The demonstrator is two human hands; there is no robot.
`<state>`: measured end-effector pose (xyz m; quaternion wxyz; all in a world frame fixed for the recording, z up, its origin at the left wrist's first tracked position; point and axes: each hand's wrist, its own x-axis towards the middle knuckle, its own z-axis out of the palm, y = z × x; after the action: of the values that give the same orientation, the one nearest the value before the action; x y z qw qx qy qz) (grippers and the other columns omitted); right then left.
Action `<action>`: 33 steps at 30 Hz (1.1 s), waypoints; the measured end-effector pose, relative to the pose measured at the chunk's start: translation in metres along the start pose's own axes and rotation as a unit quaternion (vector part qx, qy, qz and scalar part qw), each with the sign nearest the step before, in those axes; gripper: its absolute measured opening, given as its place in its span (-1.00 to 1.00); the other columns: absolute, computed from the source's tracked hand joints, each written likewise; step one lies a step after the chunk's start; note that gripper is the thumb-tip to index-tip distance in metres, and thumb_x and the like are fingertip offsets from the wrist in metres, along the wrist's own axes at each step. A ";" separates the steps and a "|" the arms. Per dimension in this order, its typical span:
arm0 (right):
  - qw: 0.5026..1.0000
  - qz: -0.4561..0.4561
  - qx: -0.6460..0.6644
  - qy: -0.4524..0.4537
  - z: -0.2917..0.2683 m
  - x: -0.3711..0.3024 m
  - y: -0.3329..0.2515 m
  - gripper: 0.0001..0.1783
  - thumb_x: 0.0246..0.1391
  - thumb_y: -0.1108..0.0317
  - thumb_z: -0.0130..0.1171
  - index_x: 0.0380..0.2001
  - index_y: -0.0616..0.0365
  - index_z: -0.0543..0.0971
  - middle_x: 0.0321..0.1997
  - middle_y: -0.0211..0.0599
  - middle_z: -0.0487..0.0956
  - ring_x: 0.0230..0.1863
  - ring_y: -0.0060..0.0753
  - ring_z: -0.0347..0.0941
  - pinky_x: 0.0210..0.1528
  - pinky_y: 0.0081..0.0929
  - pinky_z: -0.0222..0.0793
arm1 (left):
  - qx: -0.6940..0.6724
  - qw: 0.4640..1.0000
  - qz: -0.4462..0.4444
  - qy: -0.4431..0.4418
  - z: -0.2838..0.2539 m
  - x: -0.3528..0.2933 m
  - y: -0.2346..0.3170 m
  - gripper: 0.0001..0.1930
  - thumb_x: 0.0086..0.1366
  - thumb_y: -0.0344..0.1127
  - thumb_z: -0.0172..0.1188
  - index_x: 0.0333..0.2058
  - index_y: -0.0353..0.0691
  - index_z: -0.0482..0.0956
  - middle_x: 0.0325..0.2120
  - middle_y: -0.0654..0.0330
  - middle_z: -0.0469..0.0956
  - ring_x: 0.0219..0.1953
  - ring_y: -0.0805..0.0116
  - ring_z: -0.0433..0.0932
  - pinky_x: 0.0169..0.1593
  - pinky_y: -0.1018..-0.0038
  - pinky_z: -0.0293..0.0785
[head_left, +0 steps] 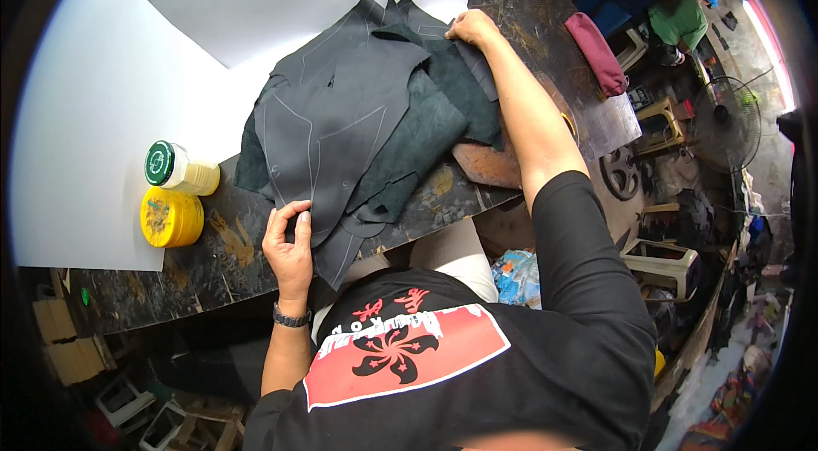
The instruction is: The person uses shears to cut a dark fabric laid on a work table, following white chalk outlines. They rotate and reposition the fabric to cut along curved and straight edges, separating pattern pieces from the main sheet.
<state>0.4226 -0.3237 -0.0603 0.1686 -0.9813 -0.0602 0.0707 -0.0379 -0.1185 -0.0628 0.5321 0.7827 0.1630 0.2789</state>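
A heap of black leather (341, 110) lies folded on the dark worktable, thin pale outlines drawn on its smooth face. Its rough, dark greenish underside shows where parts are turned over on the right. My left hand (290, 248), with a watch on the wrist, pinches the leather's near edge between thumb and fingers. At the far right corner of the heap, my right hand (473, 28) has its fingers closed on another edge. Part of a brown board (489, 164) sticks out from beneath the leather, by the table's near edge.
Left of the leather stand a green-lidded jar (198, 175) and a yellow tub (173, 218). White panels (111, 110) rise behind. A maroon pouch (596, 55) rests on the table's right end. Beyond are stools (663, 268), a fan (724, 114) and other people (677, 21).
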 end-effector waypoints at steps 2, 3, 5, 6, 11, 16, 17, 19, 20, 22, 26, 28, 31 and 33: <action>0.999 -0.043 -0.006 -0.021 0.001 0.000 0.000 -0.55 -0.26 0.13 0.44 -0.18 -0.10 0.68 -0.06 -0.18 0.62 0.10 -0.11 0.44 0.13 -0.20 0.36 | -0.006 1.000 -0.003 0.001 0.000 -0.001 0.000 -0.89 0.24 -0.55 0.17 -0.25 -0.33 0.60 -0.38 0.26 0.53 -0.32 0.51 0.43 -0.19 0.59 0.35; 0.997 -0.066 -0.008 -0.031 0.002 -0.002 -0.001 -0.51 -0.24 0.14 0.42 -0.11 -0.16 0.66 0.03 -0.20 0.59 0.21 -0.07 0.37 0.18 -0.16 0.33 | -0.005 1.000 0.000 0.003 0.001 -0.001 0.000 -0.89 0.24 -0.55 0.16 -0.25 -0.33 0.60 -0.38 0.26 0.52 -0.32 0.51 0.43 -0.19 0.59 0.35; 0.993 -0.111 -0.032 0.029 0.011 -0.007 -0.003 -0.45 -0.25 0.18 0.38 -0.04 -0.22 0.62 0.02 -0.22 0.59 0.23 -0.09 0.32 0.22 -0.15 0.29 | -0.003 1.000 0.004 0.002 0.001 -0.001 -0.001 -0.89 0.24 -0.55 0.16 -0.25 -0.33 0.60 -0.39 0.27 0.51 -0.33 0.52 0.43 -0.20 0.60 0.35; 0.990 -0.136 -0.024 0.036 0.011 -0.007 -0.004 -0.43 -0.25 0.18 0.38 -0.02 -0.22 0.60 0.03 -0.22 0.58 0.23 -0.09 0.32 0.22 -0.14 0.29 | -0.002 1.000 0.004 0.000 0.000 -0.001 -0.001 -0.89 0.25 -0.55 0.16 -0.26 -0.33 0.60 -0.39 0.27 0.51 -0.33 0.52 0.43 -0.20 0.60 0.35; 0.990 -0.119 0.037 -0.058 0.001 0.003 -0.006 -0.36 -0.30 0.09 0.47 -0.02 -0.05 0.61 0.00 -0.19 0.61 0.10 -0.17 0.48 0.15 -0.27 0.34 | -0.008 1.000 -0.010 -0.009 0.000 -0.002 -0.001 -0.89 0.26 -0.54 0.14 -0.25 -0.33 0.60 -0.34 0.27 0.53 -0.25 0.52 0.45 -0.11 0.60 0.34; 0.980 -0.175 0.089 -0.044 -0.023 0.001 -0.008 -0.53 -0.32 0.23 0.51 -0.22 0.09 0.69 -0.26 -0.19 0.68 -0.17 -0.32 0.58 -0.04 -0.40 0.43 | -0.017 1.000 0.004 0.006 0.001 -0.001 -0.002 -0.89 0.25 -0.55 0.16 -0.26 -0.33 0.61 -0.38 0.27 0.53 -0.30 0.51 0.44 -0.17 0.59 0.36; 0.980 -0.180 0.083 -0.028 -0.031 0.000 -0.006 -0.58 -0.32 0.27 0.51 -0.26 0.07 0.70 -0.31 -0.20 0.67 -0.22 -0.36 0.57 -0.10 -0.39 0.44 | -0.019 1.000 0.004 0.007 0.001 -0.002 -0.002 -0.89 0.25 -0.55 0.16 -0.26 -0.33 0.61 -0.37 0.26 0.54 -0.30 0.51 0.44 -0.16 0.58 0.36; 0.968 -0.215 0.130 -0.019 -0.045 -0.003 0.002 -0.61 -0.28 0.30 0.50 -0.27 0.10 0.68 -0.39 -0.26 0.65 -0.27 -0.40 0.54 -0.16 -0.42 0.43 | -0.027 1.000 -0.003 0.011 0.001 -0.003 -0.003 -0.89 0.25 -0.55 0.16 -0.26 -0.34 0.61 -0.36 0.26 0.55 -0.29 0.50 0.45 -0.15 0.57 0.36; 0.958 -0.249 0.144 0.014 -0.048 -0.007 0.009 -0.60 -0.24 0.31 0.49 -0.23 0.11 0.66 -0.45 -0.33 0.62 -0.34 -0.39 0.52 -0.18 -0.44 0.43 | -0.031 0.999 -0.005 0.012 0.001 -0.003 -0.004 -0.89 0.25 -0.55 0.16 -0.26 -0.34 0.61 -0.36 0.26 0.56 -0.29 0.50 0.45 -0.14 0.57 0.36; 0.965 -0.199 0.168 -0.033 -0.057 -0.011 0.025 -0.64 -0.19 0.31 0.47 -0.24 0.07 0.65 -0.47 -0.40 0.61 -0.48 -0.50 0.48 -0.41 -0.44 0.39 | -0.017 1.000 0.006 0.008 0.001 -0.002 -0.004 -0.89 0.25 -0.55 0.15 -0.26 -0.34 0.61 -0.35 0.25 0.57 -0.27 0.50 0.46 -0.13 0.56 0.37; 0.975 -0.152 0.117 -0.112 -0.056 -0.027 0.052 -0.68 -0.15 0.25 0.43 -0.27 0.08 0.68 -0.36 -0.32 0.66 -0.38 -0.46 0.53 -0.34 -0.40 0.42 | -0.017 1.000 0.005 -0.008 -0.001 -0.003 -0.005 -0.87 0.28 -0.53 0.13 -0.22 -0.35 0.60 -0.29 0.27 0.54 -0.20 0.52 0.46 -0.05 0.59 0.33; 0.988 -0.130 0.067 -0.048 -0.047 -0.036 0.057 -0.65 -0.16 0.18 0.44 -0.27 0.09 0.70 -0.27 -0.17 0.67 -0.17 -0.25 0.57 -0.02 -0.37 0.42 | -0.020 1.000 -0.002 -0.011 -0.002 -0.004 -0.005 -0.87 0.28 -0.53 0.13 -0.22 -0.35 0.60 -0.29 0.28 0.54 -0.20 0.52 0.46 -0.05 0.59 0.34; 1.000 -0.026 -0.010 0.004 -0.040 -0.044 0.059 -0.40 -0.22 -0.04 0.45 -0.20 0.23 0.68 -0.15 -0.03 0.65 -0.04 -0.18 0.57 0.03 -0.32 0.42 | -0.014 1.000 0.002 -0.016 -0.002 -0.004 -0.005 -0.88 0.29 -0.53 0.13 -0.22 -0.35 0.60 -0.29 0.28 0.55 -0.19 0.53 0.47 -0.04 0.60 0.34; 0.999 -0.017 0.008 -0.042 -0.044 -0.044 0.058 -0.26 -0.30 -0.13 0.47 -0.17 0.29 0.66 -0.10 0.01 0.63 -0.01 -0.15 0.56 0.05 -0.30 0.41 | -0.017 1.000 0.003 -0.014 -0.002 -0.004 -0.005 -0.88 0.29 -0.53 0.13 -0.23 -0.35 0.60 -0.29 0.28 0.55 -0.19 0.53 0.47 -0.04 0.60 0.34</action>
<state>0.3922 -0.3988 -0.0336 0.1753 -0.9749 -0.0832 0.1092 -0.0418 -0.1175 -0.0681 0.5465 0.7778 0.1489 0.2723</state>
